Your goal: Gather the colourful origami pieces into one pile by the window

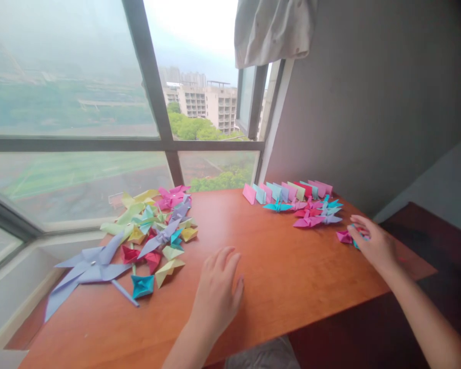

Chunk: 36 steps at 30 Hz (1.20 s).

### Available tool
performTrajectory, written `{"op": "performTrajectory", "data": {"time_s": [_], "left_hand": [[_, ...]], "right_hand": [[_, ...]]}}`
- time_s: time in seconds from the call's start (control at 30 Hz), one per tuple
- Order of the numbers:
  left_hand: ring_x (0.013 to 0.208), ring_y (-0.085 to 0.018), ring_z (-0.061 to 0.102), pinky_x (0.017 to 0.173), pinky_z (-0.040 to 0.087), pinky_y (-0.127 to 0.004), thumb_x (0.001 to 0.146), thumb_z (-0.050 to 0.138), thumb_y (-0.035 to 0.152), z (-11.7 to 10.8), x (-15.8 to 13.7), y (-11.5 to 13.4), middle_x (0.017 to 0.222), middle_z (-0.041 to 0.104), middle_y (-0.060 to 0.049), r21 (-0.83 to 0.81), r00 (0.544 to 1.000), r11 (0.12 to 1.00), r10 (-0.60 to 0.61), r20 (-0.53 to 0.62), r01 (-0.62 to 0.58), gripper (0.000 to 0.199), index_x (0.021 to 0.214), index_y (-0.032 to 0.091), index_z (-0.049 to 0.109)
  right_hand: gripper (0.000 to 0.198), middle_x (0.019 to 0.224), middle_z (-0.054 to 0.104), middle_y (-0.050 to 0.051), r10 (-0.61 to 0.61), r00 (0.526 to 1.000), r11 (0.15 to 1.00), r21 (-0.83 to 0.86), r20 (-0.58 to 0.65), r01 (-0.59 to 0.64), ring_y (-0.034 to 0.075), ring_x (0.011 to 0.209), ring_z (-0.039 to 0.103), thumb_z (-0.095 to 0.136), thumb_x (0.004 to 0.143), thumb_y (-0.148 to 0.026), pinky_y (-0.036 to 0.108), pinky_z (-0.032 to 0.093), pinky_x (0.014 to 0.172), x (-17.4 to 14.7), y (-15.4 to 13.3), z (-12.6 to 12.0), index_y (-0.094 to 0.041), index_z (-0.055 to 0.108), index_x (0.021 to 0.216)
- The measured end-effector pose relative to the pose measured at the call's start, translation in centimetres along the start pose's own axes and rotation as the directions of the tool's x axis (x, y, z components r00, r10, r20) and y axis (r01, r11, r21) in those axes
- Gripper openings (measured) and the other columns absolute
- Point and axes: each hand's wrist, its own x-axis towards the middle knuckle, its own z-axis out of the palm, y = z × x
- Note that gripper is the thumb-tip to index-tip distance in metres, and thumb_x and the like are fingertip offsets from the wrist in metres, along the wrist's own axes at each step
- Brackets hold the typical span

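My left hand (219, 287) hovers low over the wooden table (269, 266), its fingers loosely bent and apart, with nothing in it. Over at the right end, the fingers of my right hand (374, 246) curl around small folded paper pieces (363, 233) in pink and blue; the hand partly hides them. A magenta folded paper piece (344, 236) lies just left of those fingertips. Nearby sit several paper cranes, among them a magenta crane (308, 220) and a blue crane (277, 206).
Behind the cranes stands a row of folded paper cards (284, 191). On the left lie a large lavender pinwheel (93, 264), a blue paper boat (142, 286), and several other pinwheels and boats. A window (207, 146) and a grey wall (353, 102) border the table.
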Motion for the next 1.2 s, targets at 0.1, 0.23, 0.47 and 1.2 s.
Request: {"op": "performTrajectory", "data": {"time_s": [0.1, 0.23, 0.47, 1.2], "left_hand": [[0.122, -0.031, 0.054, 0.102, 0.047, -0.053, 0.086, 0.053, 0.017, 1.4, 0.3, 0.9, 0.134, 0.058, -0.014, -0.084, 0.997, 0.996, 0.033, 0.075, -0.026, 0.039, 0.124, 0.02, 0.057], [0.121, -0.03, 0.055, 0.103, 0.048, -0.051, 0.086, 0.052, 0.016, 2.2, 0.2, 0.8, 0.13, 0.06, -0.014, -0.151, 0.994, 0.988, 0.033, 0.108, -0.017, 0.036, 0.121, 0.019, 0.059], [0.116, -0.029, 0.057, 0.102, 0.047, -0.049, 0.084, 0.053, 0.014, 2.2, -0.1, 0.2, 0.124, 0.063, -0.012, -0.141, 0.993, 0.99, -0.012, 0.115, 0.028, 0.031, 0.113, 0.019, 0.062], [0.141, -0.04, 0.034, 0.109, 0.038, -0.058, 0.066, 0.082, 0.034, 2.5, 1.2, 0.2, 0.155, 0.033, -0.021, -0.081, 0.998, 0.997, 0.002, 0.068, 0.003, 0.094, 0.147, 0.021, 0.036]], "right_hand": [[0.032, 0.123, 0.065, 0.021, 0.134, 0.991, 0.988, -0.081, 0.002, -0.134, 0.035, 0.115, 0.061, 0.062, 0.08, -0.044, 0.047, 0.043, 0.095, 1.1, 5.7, -4.1, -0.03, 0.069, 0.107], [0.027, 0.125, 0.065, 0.022, 0.345, 0.923, 0.927, 0.091, 0.168, -0.363, 0.036, 0.124, 0.056, 0.067, 0.073, -0.045, 0.044, 0.042, 0.098, 2.2, 9.2, -6.0, -0.028, 0.075, 0.093], [0.039, 0.121, 0.069, 0.013, 0.32, 0.894, 0.877, 0.258, 0.313, -0.405, 0.036, 0.117, 0.061, 0.072, 0.063, -0.049, 0.049, 0.049, 0.097, 2.1, 8.1, -3.4, -0.03, 0.077, 0.096], [0.031, 0.116, 0.07, 0.009, -0.117, 0.932, 0.797, 0.592, 0.342, -0.117, 0.025, 0.111, 0.064, 0.053, 0.081, -0.025, 0.044, 0.049, 0.101, -10.2, -23.8, 16.6, -0.021, 0.068, 0.108]]}}
